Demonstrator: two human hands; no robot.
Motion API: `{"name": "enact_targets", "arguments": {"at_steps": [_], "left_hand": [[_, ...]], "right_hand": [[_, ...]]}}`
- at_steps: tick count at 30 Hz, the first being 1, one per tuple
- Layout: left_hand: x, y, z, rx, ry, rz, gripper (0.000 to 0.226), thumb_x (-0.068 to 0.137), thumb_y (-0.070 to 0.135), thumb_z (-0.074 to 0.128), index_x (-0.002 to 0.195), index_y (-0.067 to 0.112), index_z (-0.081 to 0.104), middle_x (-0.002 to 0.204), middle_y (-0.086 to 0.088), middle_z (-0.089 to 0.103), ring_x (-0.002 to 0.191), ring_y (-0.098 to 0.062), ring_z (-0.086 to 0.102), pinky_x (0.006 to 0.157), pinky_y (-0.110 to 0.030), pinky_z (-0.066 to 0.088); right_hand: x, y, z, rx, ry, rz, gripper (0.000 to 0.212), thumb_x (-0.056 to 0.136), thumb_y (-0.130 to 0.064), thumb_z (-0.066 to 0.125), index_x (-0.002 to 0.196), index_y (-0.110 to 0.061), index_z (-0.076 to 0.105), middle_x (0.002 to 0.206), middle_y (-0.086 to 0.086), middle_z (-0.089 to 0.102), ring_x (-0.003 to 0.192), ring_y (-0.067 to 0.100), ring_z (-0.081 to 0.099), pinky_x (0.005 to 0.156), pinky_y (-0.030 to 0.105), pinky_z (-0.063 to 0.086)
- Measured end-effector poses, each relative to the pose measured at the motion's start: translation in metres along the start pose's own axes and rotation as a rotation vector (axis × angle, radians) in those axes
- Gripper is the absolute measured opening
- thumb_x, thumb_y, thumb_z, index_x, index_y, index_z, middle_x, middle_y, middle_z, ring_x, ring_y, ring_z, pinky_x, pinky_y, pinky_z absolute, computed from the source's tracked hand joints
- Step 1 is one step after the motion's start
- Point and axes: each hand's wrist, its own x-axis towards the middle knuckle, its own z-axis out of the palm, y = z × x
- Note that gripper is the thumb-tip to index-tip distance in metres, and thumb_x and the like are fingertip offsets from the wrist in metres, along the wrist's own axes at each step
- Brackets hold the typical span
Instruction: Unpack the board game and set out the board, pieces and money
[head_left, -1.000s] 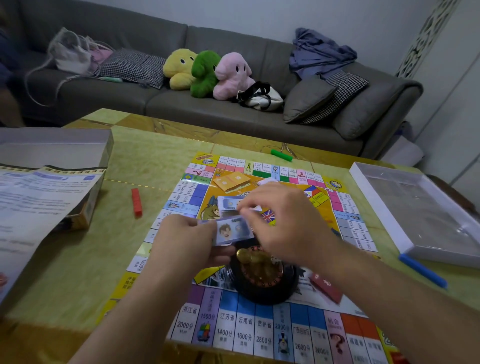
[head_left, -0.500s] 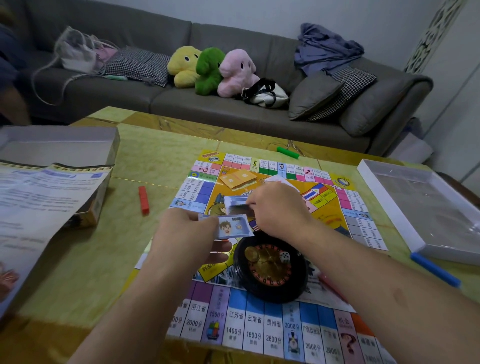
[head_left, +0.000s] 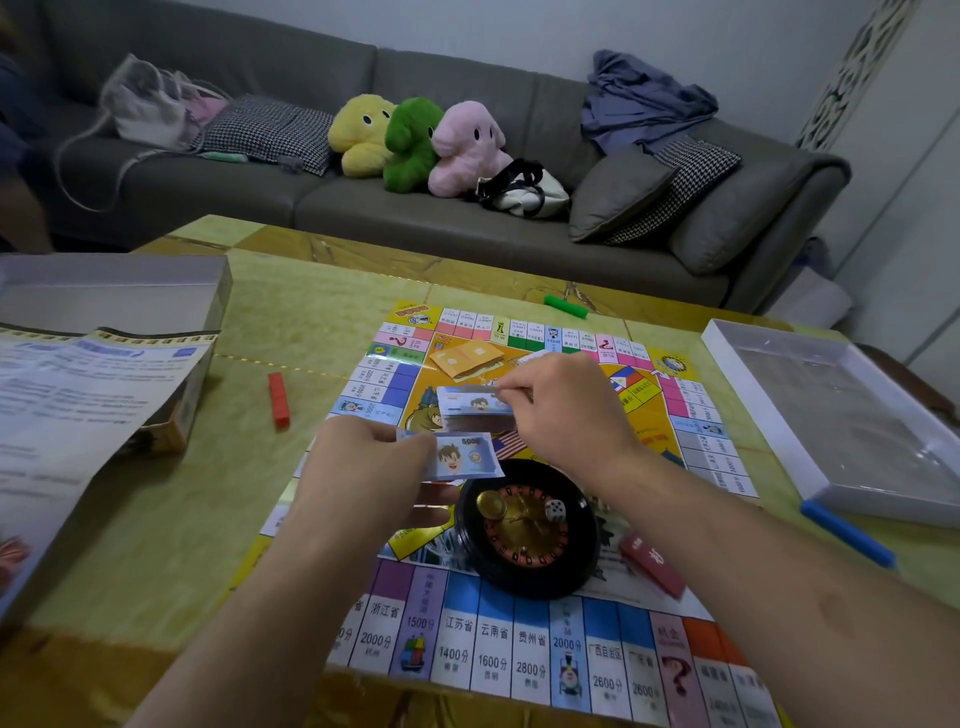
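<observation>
Head view: my left hand (head_left: 363, 470) grips the money stack (head_left: 457, 457) over the board (head_left: 519, 660); right hand (head_left: 563, 410) pinches one note (head_left: 472, 402); best peel singly, lay flat.

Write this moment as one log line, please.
step: dealing money | left hand: holds banknote stack | right hand: pinches one banknote | board: laid out | roulette wheel: on board

The sofa (head_left: 415, 218) was grey, its plush toys yellow (head_left: 358, 135), green (head_left: 410, 143) and pink (head_left: 467, 148), two cushions (head_left: 265, 130) houndstooth. The board (head_left: 519, 649) showed blue, pink and orange squares on a yellow-green table (head_left: 156, 519); the roulette wheel (head_left: 524, 540) was black and gold.
</observation>
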Motion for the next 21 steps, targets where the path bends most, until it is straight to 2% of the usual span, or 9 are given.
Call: {"name": "enact_targets", "arguments": {"at_steps": [6, 9, 11, 15, 17, 19, 21], "left_hand": [[-0.004, -0.002, 0.003, -0.012, -0.009, 0.014, 0.012, 0.098, 0.000, 0.061, 0.090, -0.006, 0.067, 0.061, -0.013, 0.073, 0.061, -0.033, 0.076, 0.060, -0.050, 0.065], [-0.002, -0.003, 0.003, -0.009, -0.012, 0.022, 0.013, 0.098, 0.001, 0.060, 0.089, -0.004, 0.067, 0.056, -0.009, 0.072, 0.061, -0.032, 0.077, 0.061, -0.049, 0.066], [-0.001, -0.003, 0.003, -0.005, -0.010, 0.026, 0.014, 0.099, 0.002, 0.060, 0.088, -0.003, 0.068, 0.058, -0.009, 0.073, 0.063, -0.033, 0.077, 0.063, -0.050, 0.066], [0.002, -0.004, 0.003, 0.000, -0.022, 0.029, 0.013, 0.099, 0.003, 0.061, 0.090, -0.003, 0.069, 0.059, -0.010, 0.074, 0.064, -0.032, 0.077, 0.064, -0.050, 0.066], [0.003, -0.003, 0.003, -0.009, -0.031, 0.018, 0.012, 0.099, 0.003, 0.062, 0.089, -0.003, 0.068, 0.058, -0.010, 0.073, 0.061, -0.032, 0.077, 0.062, -0.047, 0.066], [0.003, -0.003, 0.002, -0.020, -0.037, 0.013, 0.013, 0.099, 0.004, 0.064, 0.088, -0.003, 0.067, 0.060, -0.013, 0.074, 0.062, -0.034, 0.077, 0.062, -0.048, 0.066], [0.000, -0.002, 0.002, -0.054, -0.066, 0.002, 0.014, 0.100, 0.006, 0.065, 0.093, -0.006, 0.066, 0.063, -0.018, 0.074, 0.063, -0.035, 0.077, 0.060, -0.046, 0.066]], "right_hand": [[0.001, 0.001, 0.002, -0.043, 0.089, -0.091, 0.018, 0.098, -0.022, 0.069, 0.103, -0.015, 0.084, 0.097, 0.002, 0.082, 0.090, 0.021, 0.072, 0.077, 0.040, 0.062], [0.006, -0.002, 0.010, -0.161, 0.015, -0.131, 0.023, 0.101, -0.026, 0.061, 0.100, -0.020, 0.084, 0.095, -0.001, 0.080, 0.089, 0.019, 0.067, 0.075, 0.039, 0.059], [0.006, -0.004, 0.015, -0.179, -0.051, -0.092, 0.025, 0.102, -0.029, 0.059, 0.103, -0.026, 0.084, 0.097, -0.003, 0.080, 0.091, 0.019, 0.065, 0.078, 0.039, 0.058], [0.005, -0.007, 0.011, 0.009, -0.198, 0.069, 0.017, 0.099, -0.029, 0.069, 0.106, -0.026, 0.085, 0.102, -0.004, 0.081, 0.095, 0.018, 0.069, 0.086, 0.036, 0.058], [0.002, -0.006, 0.007, 0.059, -0.154, 0.125, 0.017, 0.100, -0.024, 0.069, 0.107, -0.024, 0.084, 0.104, -0.002, 0.081, 0.096, 0.017, 0.069, 0.088, 0.039, 0.060], [-0.001, -0.006, -0.006, 0.117, -0.029, 0.137, 0.018, 0.100, -0.020, 0.069, 0.111, -0.020, 0.083, 0.107, -0.001, 0.081, 0.098, 0.016, 0.071, 0.090, 0.038, 0.060], [-0.011, -0.009, -0.025, 0.169, 0.126, 0.042, 0.016, 0.097, -0.016, 0.073, 0.109, -0.018, 0.084, 0.104, -0.003, 0.082, 0.097, 0.013, 0.074, 0.093, 0.034, 0.058]]}}
